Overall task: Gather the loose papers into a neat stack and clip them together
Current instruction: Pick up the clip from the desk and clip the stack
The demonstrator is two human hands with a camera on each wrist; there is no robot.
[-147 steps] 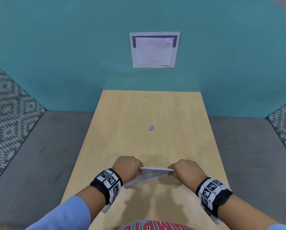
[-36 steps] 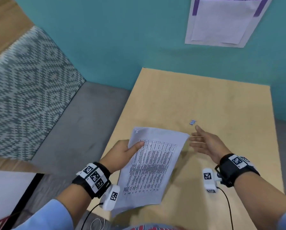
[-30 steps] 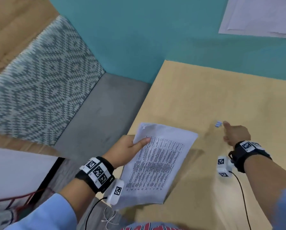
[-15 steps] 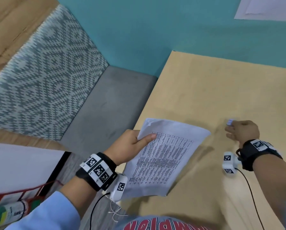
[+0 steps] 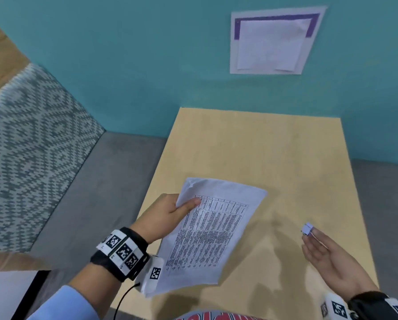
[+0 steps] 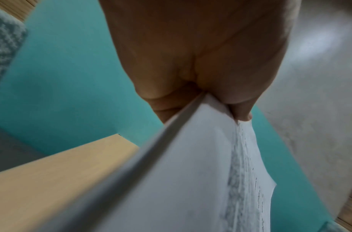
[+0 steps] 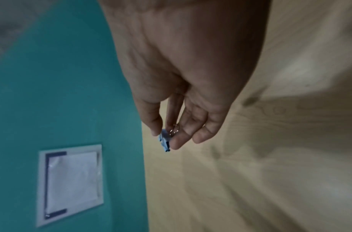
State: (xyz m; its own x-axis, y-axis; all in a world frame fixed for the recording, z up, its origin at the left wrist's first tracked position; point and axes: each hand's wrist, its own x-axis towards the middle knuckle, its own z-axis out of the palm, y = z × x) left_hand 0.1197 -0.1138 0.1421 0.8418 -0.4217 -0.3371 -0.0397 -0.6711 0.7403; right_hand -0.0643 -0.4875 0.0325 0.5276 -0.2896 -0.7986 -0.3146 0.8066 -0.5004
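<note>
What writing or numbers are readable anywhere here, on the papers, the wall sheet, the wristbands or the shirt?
Papers held in the left hand: a printed table, too small and blurred to read.
Wall sheet: no legible writing.
Wristband: black-and-white square code patterns, no words.
Shirt: red with white letters, cut off at the picture's edge, unreadable.
Clip in the right hand: no marking visible.

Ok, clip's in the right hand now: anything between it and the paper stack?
Nothing visible. The right hand pinches the clip above the bare table; the papers, held by the left hand, lie across an open gap.
</note>
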